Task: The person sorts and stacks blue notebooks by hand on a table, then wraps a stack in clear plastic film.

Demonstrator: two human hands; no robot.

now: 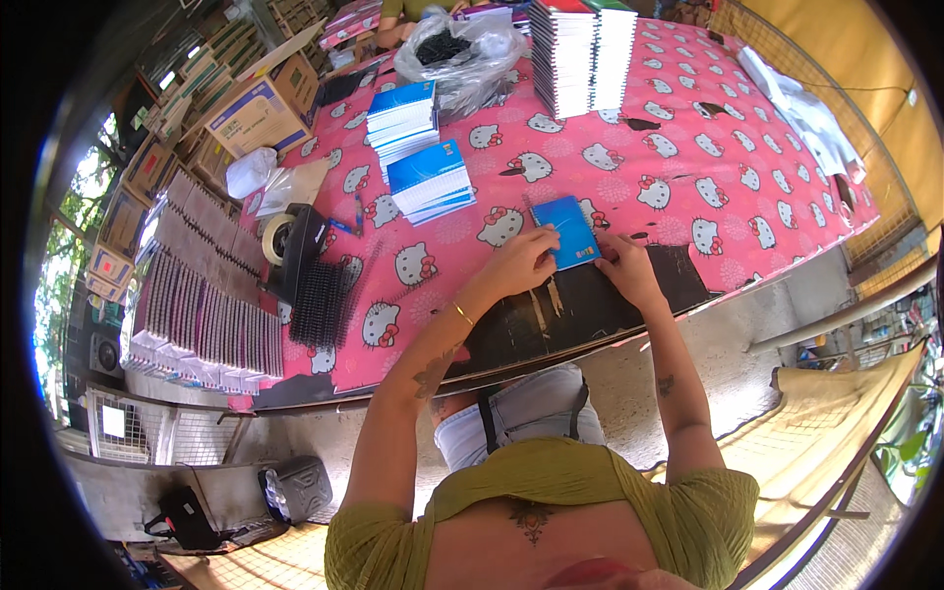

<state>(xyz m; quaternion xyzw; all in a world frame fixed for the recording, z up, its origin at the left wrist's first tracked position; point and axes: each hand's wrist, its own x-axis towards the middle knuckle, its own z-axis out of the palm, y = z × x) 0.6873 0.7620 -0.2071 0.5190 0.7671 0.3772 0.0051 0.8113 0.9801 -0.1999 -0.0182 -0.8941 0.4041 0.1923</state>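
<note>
A small blue-covered notebook (570, 218) lies near the front edge of the table, a dark spiral coil along its left side. My left hand (529, 258) is closed at its lower left edge, fingers bent and pinched at the coil side. With thumb and fingers together, my right hand (625, 264) grips the lower right corner. Exactly what the left fingertips pinch is partly hidden. Farther off, to the left, two piles of blue-covered pages stand, a nearer pile (433, 187) and a farther pile (405, 123).
Black binding coils (324, 300) lie beside a tape dispenser (303, 251) on the left. Spiral notebooks (202, 320) are stacked at the left edge, more (573, 64) at the back. A plastic bag (477, 84) holds black coils. Cardboard boxes (258, 110) flank the pink table. Another person (403, 20) sits opposite.
</note>
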